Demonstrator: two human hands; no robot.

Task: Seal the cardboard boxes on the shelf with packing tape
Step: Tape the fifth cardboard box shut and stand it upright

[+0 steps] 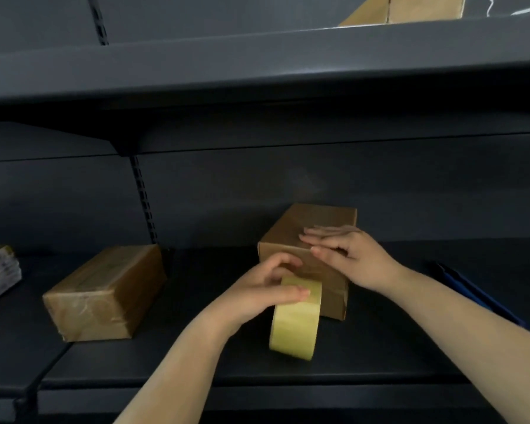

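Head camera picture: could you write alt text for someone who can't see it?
A person's left hand holds a yellowish roll of packing tape against the front of a cardboard box on a dark shelf, while the right hand presses flat on its top. A second, tape-wrapped box sits to the left.

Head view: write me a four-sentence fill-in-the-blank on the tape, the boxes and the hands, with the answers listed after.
1. The roll of tape is held by the ____ hand.
2. The right hand lies flat on ____ of the box being sealed.
3. The glossy taped box sits to the ____ of the box being sealed.
4. Both boxes rest on the ____ shelf, under another shelf board.

Missing words: left; top; left; lower
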